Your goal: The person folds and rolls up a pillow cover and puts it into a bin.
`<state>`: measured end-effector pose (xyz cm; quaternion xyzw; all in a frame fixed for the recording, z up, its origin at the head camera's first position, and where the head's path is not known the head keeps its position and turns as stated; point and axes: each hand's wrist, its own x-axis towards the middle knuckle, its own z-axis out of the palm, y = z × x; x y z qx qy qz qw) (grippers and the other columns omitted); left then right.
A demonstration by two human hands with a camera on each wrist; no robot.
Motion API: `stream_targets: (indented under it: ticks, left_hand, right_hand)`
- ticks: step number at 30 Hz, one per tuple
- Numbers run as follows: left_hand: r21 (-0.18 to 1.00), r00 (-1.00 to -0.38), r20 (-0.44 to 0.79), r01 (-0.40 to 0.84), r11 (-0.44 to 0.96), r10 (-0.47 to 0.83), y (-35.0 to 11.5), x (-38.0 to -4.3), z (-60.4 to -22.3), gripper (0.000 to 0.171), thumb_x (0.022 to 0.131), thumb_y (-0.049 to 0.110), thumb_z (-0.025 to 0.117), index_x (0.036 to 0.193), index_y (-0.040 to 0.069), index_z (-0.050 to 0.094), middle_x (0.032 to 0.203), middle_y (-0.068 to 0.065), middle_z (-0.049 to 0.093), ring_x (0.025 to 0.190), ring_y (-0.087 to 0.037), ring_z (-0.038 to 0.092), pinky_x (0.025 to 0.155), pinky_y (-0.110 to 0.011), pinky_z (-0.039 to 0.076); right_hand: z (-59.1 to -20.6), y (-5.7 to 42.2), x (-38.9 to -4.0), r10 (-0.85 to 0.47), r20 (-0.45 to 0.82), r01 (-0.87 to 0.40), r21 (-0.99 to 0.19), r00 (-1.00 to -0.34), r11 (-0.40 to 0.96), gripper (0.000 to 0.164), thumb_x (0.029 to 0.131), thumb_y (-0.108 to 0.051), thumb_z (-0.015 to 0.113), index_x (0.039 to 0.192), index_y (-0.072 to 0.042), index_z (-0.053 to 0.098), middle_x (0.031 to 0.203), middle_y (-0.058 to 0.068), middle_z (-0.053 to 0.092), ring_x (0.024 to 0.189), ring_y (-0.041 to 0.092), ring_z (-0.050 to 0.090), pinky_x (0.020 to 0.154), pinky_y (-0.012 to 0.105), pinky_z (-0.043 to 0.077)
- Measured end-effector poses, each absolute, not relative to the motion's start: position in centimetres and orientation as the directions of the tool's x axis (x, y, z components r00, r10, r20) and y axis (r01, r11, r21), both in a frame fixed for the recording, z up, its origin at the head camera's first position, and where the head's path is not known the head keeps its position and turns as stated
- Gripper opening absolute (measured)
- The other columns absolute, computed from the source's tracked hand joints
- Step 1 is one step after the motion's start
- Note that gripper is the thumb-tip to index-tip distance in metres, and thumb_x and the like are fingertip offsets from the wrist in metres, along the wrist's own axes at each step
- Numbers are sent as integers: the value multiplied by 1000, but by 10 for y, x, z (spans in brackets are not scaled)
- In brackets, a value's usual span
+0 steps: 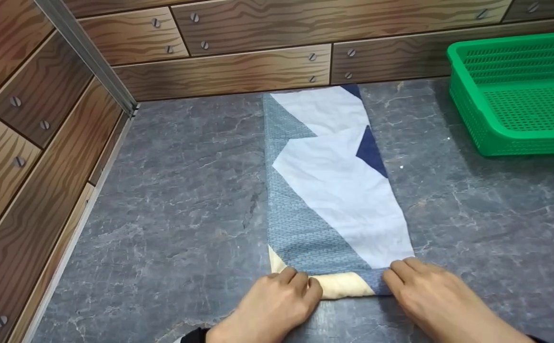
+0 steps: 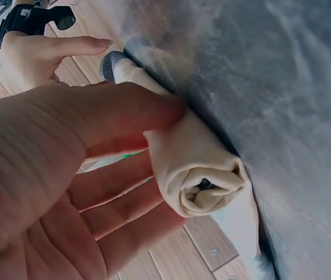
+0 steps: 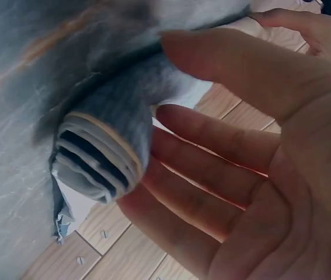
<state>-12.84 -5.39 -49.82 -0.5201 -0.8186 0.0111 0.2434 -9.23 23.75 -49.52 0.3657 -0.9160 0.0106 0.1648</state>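
A long folded cloth (image 1: 334, 200) with white, blue-grey, navy and cream patches lies lengthwise on the grey surface. Its near end is turned up into a roll (image 1: 341, 286). My left hand (image 1: 277, 300) grips the roll's left end, thumb on the near side and fingers over the far side. In the left wrist view, the cream spiral end (image 2: 206, 186) of the roll sticks out beyond the fingers. The roll's right end is held by my right hand (image 1: 429, 290) in the same way. Stacked layers (image 3: 98, 160) show at that end in the right wrist view.
A green plastic basket (image 1: 491, 138) with perforated walls stands at the back right. Wood-patterned panels (image 1: 239, 71) border the surface at the back and left, with a metal strip (image 1: 91, 57) at their corner. Grey marbled surface (image 1: 186, 190) extends on both sides of the cloth.
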Motion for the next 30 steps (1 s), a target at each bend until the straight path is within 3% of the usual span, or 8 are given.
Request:
stream_targets:
  ticks: [6, 10, 15, 20, 25, 30]
  left_hand:
    - [-194, -377, 342, 868, 457, 861, -56, -130, -495, 27, 75, 3, 72, 100, 10, 66, 81, 3, 64, 70, -11, 61, 51, -22, 51]
    - [-108, -398, 306, 888, 447, 865, -58, -132, -493, 34, 69, 1, 72, 101, 11, 65, 82, 3, 65, 71, -12, 61, 53, -23, 51]
    - [-21, -432, 250, 893, 450, 867, -60, -135, -492, 31, 75, 5, 73, 103, 16, 66, 86, 5, 65, 74, -13, 59, 61, -24, 47]
    - [61, -466, 214, 883, 465, 858, -61, -139, -491, 25, 82, 8, 70, 103, 18, 64, 88, 6, 64, 77, -14, 56, 65, -25, 43]
    - [184, -511, 179, 857, 481, 841, -63, -143, -491, 22, 86, 8, 67, 105, 16, 58, 90, 5, 61, 78, -14, 57, 63, -26, 48]
    - [227, -540, 208, 838, 497, 815, -64, -146, -493, 17, 95, 9, 64, 108, 17, 57, 99, 3, 52, 81, -13, 52, 58, -23, 44]
  right_hand:
    - [-499, 237, -95, -679, 291, -674, 136, -674, 727, 33, 63, 7, 71, 84, -8, 50, 73, 1, 44, 61, 17, 43, 51, 32, 40]
    - [-498, 240, -97, -679, 249, -680, 98, -690, 727, 39, 62, 9, 75, 87, -9, 52, 74, 1, 46, 62, 19, 47, 54, 34, 44]
    - [-491, 246, -99, -662, 156, -674, -40, -733, 738, 36, 67, 8, 77, 89, -13, 57, 75, -4, 53, 66, 15, 53, 58, 35, 48]
    - [-487, 254, -101, -659, 147, -674, -105, -737, 731, 31, 72, 4, 74, 88, -17, 59, 77, -10, 54, 71, 9, 53, 64, 35, 50]
    - [-485, 262, -103, -662, 181, -686, -210, -727, 696, 35, 75, -1, 76, 99, -20, 60, 85, -18, 51, 75, 2, 48, 62, 31, 46]
    - [-485, 265, -107, -653, 176, -673, -299, -736, 677, 36, 82, 0, 74, 105, -23, 60, 87, -20, 51, 75, -2, 45, 60, 27, 44]
